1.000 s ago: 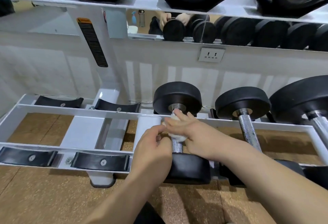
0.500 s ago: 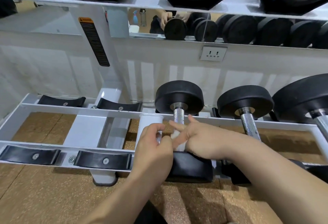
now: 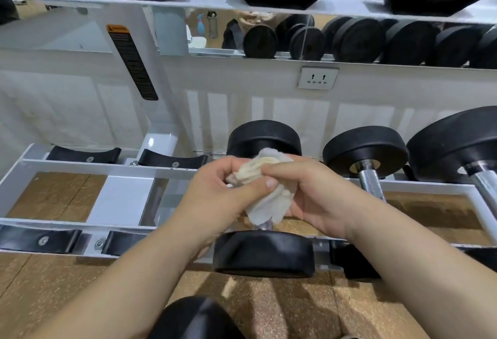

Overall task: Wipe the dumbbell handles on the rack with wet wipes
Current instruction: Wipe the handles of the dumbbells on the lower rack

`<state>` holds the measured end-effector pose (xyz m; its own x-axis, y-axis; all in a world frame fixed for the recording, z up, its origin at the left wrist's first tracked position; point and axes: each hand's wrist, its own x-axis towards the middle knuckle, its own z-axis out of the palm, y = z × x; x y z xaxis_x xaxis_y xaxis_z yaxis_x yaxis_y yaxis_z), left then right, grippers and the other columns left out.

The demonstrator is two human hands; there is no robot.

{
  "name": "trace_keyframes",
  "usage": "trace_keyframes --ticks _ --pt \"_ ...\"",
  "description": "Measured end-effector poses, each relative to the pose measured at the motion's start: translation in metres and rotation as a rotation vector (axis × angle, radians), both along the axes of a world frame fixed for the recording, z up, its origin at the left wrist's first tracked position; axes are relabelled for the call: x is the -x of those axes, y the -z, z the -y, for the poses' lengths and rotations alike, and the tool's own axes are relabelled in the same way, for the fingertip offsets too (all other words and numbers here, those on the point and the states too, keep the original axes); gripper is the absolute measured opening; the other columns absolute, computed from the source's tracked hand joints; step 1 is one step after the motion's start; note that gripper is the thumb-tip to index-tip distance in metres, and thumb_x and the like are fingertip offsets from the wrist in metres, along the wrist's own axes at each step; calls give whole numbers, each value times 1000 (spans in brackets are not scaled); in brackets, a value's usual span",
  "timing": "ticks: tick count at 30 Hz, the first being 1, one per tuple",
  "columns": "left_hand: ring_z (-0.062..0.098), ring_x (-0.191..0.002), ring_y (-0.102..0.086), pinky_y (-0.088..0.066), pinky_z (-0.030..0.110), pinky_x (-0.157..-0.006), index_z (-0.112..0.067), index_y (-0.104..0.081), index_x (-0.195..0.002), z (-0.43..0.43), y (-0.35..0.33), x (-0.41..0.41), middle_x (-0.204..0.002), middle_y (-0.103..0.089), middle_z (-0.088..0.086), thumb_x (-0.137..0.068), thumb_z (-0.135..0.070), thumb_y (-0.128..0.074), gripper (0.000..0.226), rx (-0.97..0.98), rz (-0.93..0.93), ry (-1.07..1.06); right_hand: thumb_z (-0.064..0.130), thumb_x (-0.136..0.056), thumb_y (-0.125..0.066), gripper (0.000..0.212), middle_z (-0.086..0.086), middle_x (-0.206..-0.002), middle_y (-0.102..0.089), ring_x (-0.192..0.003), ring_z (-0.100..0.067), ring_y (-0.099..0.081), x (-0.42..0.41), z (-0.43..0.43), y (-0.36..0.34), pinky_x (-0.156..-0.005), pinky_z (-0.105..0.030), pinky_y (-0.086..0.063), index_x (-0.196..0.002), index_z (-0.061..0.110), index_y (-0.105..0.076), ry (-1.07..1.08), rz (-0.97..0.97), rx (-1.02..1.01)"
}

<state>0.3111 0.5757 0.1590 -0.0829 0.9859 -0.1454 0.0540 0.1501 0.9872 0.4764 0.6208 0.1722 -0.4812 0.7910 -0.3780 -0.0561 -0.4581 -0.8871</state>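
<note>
on the white rack [image 3: 80, 165], the left hand [image 3: 220, 196] pinches a crumpled wet wipe [image 3: 269, 204] with thumb and fingers, over the leftmost dumbbell [image 3: 265, 254]; the right hand [image 3: 320, 199] grips the wipe's other side. a second dumbbell [image 3: 365, 150] lies rightward.

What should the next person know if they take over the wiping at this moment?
Left grip: pinches the wet wipe. Right grip: holds it too.
The wipe is bunched above the handle of the leftmost dumbbell on the rack; contact unclear.
Done: cannot tell. To do: the bare handle to the right, and the others.
</note>
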Motion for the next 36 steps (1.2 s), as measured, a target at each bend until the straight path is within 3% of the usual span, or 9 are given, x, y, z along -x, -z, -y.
trace_keyframes --ticks 3,6,11,13,16,20,26,32,36 --pt "26 -89 -73 -57 34 -79 1 -66 -101 -3 4 11 -99 -77 15 -90 -9 -75 17 89 130 -32 4 -99 -58 27 -18 -120 -75 -106 -31 -74 -11 -9 0 -94 -54 -59 -123 8 -68 7 28 65" --pt "32 -79 -73 -57 36 -70 -4 -73 -100 -12 2 31 -95 -76 18 -83 -8 -65 19 233 284 -227 8 -96 -68 9 -14 -96 -76 -78 -21 -74 -15 -14 6 -80 -48 -65 -105 11 -70 150 276 -4" --pt "27 -68 -64 -56 47 -60 -25 -59 -87 -26 10 34 -76 -68 10 -94 -19 -66 12 -232 -297 -458 19 -102 -63 13 -19 -108 -77 -78 -24 -72 -10 -16 20 -66 -38 -60 -112 11 -66 258 367 -28" --pt "27 -77 -65 -51 40 -66 -38 -51 -100 -27 26 27 -88 -71 2 -96 -12 -59 28 -499 -666 -166 16 -101 -61 12 -17 -104 -78 -78 -23 -72 -10 -17 25 -70 -39 -59 -110 12 -67 251 388 -29" --pt "17 -139 -49 -41 34 -113 -33 -32 -159 -40 55 30 -157 -49 2 -87 3 -45 82 -605 -1035 445 13 -97 -59 17 -13 -93 -75 -78 -22 -70 -12 -17 32 -71 -38 -57 -110 11 -69 255 400 -20" --pt "13 -159 -8 -4 39 -130 -23 -14 -166 -72 72 44 -173 -10 -2 -78 21 -50 105 -780 -1252 771 24 -95 -64 23 -10 -106 -77 -83 -18 -73 -12 -16 39 -66 -32 -59 -116 20 -71 257 395 7" --pt "20 -160 -11 -15 45 -129 -14 -18 -165 -66 68 60 -173 -15 -1 -99 5 -45 74 -989 -1263 1119 19 -96 -57 22 -10 -100 -78 -81 -22 -74 -18 -12 40 -71 -37 -63 -111 12 -73 235 457 41" --pt "26 -159 -13 -16 47 -129 -7 -29 -161 -82 71 53 -170 -22 9 -86 15 -44 80 -986 -1254 873 29 -100 -54 23 -6 -97 -75 -83 -20 -70 -18 -12 37 -84 -43 -63 -107 15 -71 275 476 51" --pt "29 -159 -16 -17 46 -129 -6 -35 -158 -70 70 63 -168 -27 10 -103 0 -35 55 -1156 -1221 1173 27 -98 -56 25 2 -93 -80 -80 -14 -71 -18 -11 36 -71 -33 -61 -108 20 -77 232 481 57"
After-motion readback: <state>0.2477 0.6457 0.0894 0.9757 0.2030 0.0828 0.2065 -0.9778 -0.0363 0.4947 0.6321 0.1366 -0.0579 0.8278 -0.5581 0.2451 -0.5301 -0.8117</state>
